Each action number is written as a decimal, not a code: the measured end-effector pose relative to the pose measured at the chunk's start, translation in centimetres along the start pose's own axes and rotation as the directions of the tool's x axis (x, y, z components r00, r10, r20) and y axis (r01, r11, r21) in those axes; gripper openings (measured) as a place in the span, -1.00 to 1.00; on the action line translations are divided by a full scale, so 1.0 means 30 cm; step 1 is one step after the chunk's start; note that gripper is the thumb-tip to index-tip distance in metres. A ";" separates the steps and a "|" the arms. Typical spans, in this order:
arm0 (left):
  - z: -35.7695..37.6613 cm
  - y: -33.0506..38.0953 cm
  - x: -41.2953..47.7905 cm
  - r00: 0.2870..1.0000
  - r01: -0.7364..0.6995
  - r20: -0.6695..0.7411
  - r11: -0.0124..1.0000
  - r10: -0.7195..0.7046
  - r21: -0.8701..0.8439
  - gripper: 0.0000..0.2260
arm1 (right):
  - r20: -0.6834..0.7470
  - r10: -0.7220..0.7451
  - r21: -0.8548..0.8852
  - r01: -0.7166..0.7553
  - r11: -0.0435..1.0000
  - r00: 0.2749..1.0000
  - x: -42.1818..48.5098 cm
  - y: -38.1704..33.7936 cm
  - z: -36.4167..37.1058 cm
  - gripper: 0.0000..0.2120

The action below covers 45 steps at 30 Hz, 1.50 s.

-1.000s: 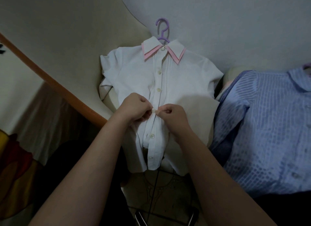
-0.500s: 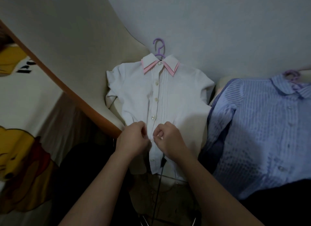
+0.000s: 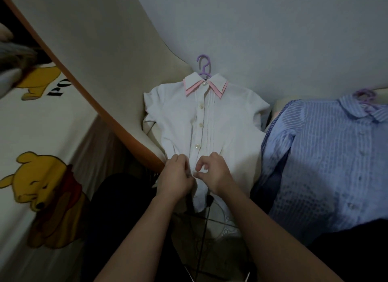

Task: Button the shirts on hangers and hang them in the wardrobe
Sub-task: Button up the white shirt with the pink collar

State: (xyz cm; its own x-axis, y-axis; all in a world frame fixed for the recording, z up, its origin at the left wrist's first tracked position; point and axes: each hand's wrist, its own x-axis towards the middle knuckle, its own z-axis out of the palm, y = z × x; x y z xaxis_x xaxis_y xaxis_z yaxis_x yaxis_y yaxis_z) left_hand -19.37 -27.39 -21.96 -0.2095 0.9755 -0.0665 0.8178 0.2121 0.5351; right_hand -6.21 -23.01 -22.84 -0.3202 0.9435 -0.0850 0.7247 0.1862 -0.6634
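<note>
Buttoning low on white shirt (image 3: 226, 122), spread on purple hanger (image 3: 203, 66) beside blue shirt (image 3: 327, 155). Grips: left hand (image 3: 175, 177) pinches placket edge; right hand (image 3: 214, 174) seemingly pinches button (image 3: 195, 173). Best: keep placket taut, tip button edgewise through hole.

Domestic setting, most likely a bedroom. Indicators: cream fabric (image 3: 69, 124) printed with yellow cartoon bears (image 3: 42, 189) at left, a plain wall (image 3: 273, 29), and a white shirt (image 3: 178, 118) and blue shirt (image 3: 325, 155) laid out on small purple hangers (image 3: 203, 66).
</note>
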 end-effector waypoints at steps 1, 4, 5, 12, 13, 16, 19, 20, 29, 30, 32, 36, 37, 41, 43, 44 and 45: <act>0.001 0.001 0.000 1.000 0.000 -0.003 1.000 0.000 0.000 -0.76 | 0.012 0.014 0.008 -0.014 1.000 1.000 0.006 -0.002 -0.006 -0.85; 0.008 0.000 0.001 1.000 -0.021 0.003 0.999 0.021 0.038 -0.75 | 0.048 0.031 0.026 -0.032 0.999 0.998 0.006 0.002 -0.025 -0.85; 0.012 -0.001 0.001 1.000 -0.026 0.016 0.998 0.026 0.058 -0.73 | 0.058 0.037 0.033 -0.039 0.999 0.998 0.005 0.006 -0.030 -0.85; 0.024 0.001 0.000 0.998 -0.067 0.003 0.989 0.067 0.134 -0.78 | 0.093 0.057 0.088 -0.065 0.994 0.994 0.003 0.016 -0.056 -0.86; 0.023 0.006 0.000 0.998 -0.062 -0.017 0.988 0.065 0.139 -0.81 | 0.099 0.062 0.104 -0.072 0.992 0.993 0.003 0.018 -0.059 -0.87; 0.014 0.019 0.001 0.997 -0.027 -0.070 0.990 0.037 0.141 -0.87 | 0.113 0.076 0.114 -0.089 0.989 0.991 0.004 0.019 -0.058 -0.90; 0.009 0.026 -0.008 0.993 0.046 -0.110 0.997 -0.040 0.054 -0.88 | 0.090 0.085 0.106 -0.094 0.990 0.992 0.003 0.011 -0.050 -0.88; 0.006 0.026 -0.014 0.990 0.090 -0.108 0.996 -0.091 -0.011 -0.88 | 0.089 0.095 0.118 -0.106 0.987 0.991 0.004 0.010 -0.049 -0.87; -0.034 0.017 -0.029 0.963 0.247 0.006 0.873 -0.270 -0.420 -0.98 | 0.085 0.157 0.255 -0.174 0.951 0.984 -0.016 0.001 -0.038 -0.76; -0.035 0.015 -0.025 0.962 0.252 0.014 0.870 -0.272 -0.424 -0.99 | 0.073 0.160 0.260 -0.174 0.950 0.984 -0.022 0.002 -0.036 -0.75; -0.034 0.011 -0.017 0.964 0.252 0.026 0.870 -0.266 -0.423 -0.98 | 0.043 0.159 0.285 -0.165 0.944 0.986 -0.034 0.006 -0.032 -0.75; -0.036 0.009 -0.012 0.968 0.243 0.047 0.870 -0.247 -0.429 -0.88 | 0.033 0.154 0.331 -0.156 0.931 0.988 -0.047 0.005 -0.034 -0.79; -0.039 0.010 -0.014 0.967 0.246 0.054 0.867 -0.247 -0.434 -0.85 | 0.033 0.160 0.339 -0.161 0.927 0.987 -0.047 0.004 -0.034 -0.80; -0.046 0.012 -0.012 0.957 0.283 0.086 0.827 -0.278 -0.485 -0.82 | 0.022 0.196 0.374 -0.190 0.908 0.980 -0.046 0.002 -0.026 -0.81; -0.052 0.014 -0.013 0.942 0.327 0.118 0.776 -0.315 -0.540 -0.83 | 0.010 0.217 0.389 -0.204 0.899 0.976 -0.046 0.003 -0.021 -0.79; -0.053 0.011 -0.013 0.936 0.342 0.134 0.753 -0.325 -0.563 -0.86 | 0.008 0.225 0.394 -0.210 0.895 0.974 -0.045 0.004 -0.019 -0.80; -0.054 0.010 -0.015 0.932 0.352 0.150 0.735 -0.329 -0.580 -0.88 | 0.015 0.233 0.399 -0.220 0.890 0.972 -0.044 0.002 -0.019 -0.80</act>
State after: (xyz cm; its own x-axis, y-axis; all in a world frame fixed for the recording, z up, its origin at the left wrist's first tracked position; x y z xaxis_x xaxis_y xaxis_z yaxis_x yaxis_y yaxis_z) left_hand -19.91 -27.85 -20.40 -0.3837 0.8486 -0.3643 0.2162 0.4661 0.8579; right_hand -5.39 -24.09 -22.34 -0.1517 0.9567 -0.2485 0.4718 -0.1508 -0.8687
